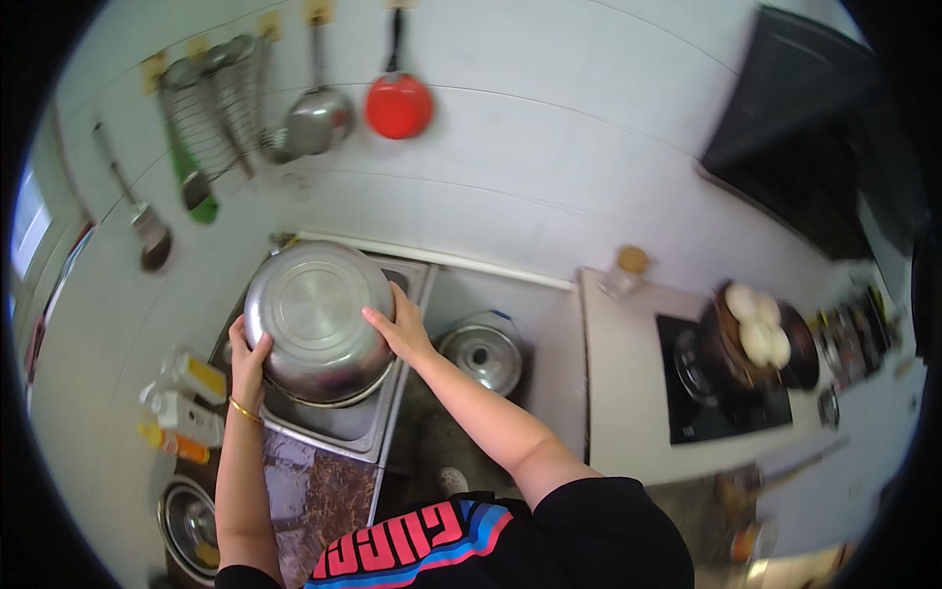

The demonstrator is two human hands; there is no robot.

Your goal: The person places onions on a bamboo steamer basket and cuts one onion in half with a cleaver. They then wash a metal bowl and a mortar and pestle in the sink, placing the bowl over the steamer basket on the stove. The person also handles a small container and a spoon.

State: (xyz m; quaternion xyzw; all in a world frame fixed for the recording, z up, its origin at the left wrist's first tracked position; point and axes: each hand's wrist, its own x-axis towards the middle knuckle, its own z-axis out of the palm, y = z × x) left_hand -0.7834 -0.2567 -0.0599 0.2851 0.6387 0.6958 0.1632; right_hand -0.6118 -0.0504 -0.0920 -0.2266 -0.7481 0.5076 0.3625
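Note:
My left hand [248, 362] and my right hand [402, 328] grip a large stainless steel basin [316, 316] from opposite sides. Its round base faces up towards me, and its inside is hidden. The basin is above a stainless steel sink [368, 434], covering most of it. A gold-coloured bangle is on my left wrist. My right thumb lies on the basin's base near its edge; my left thumb presses on its lower left side.
Bottles [184, 420] and metal bowls [191, 526] stand at the left. Right of the sink, a lidded metal pot [482, 359] sits low down. Farther right are a glass jar [624, 276] and a black cooktop [684, 375] beneath a range hood [802, 132]. Utensils and a red pan [399, 107] hang on the wall.

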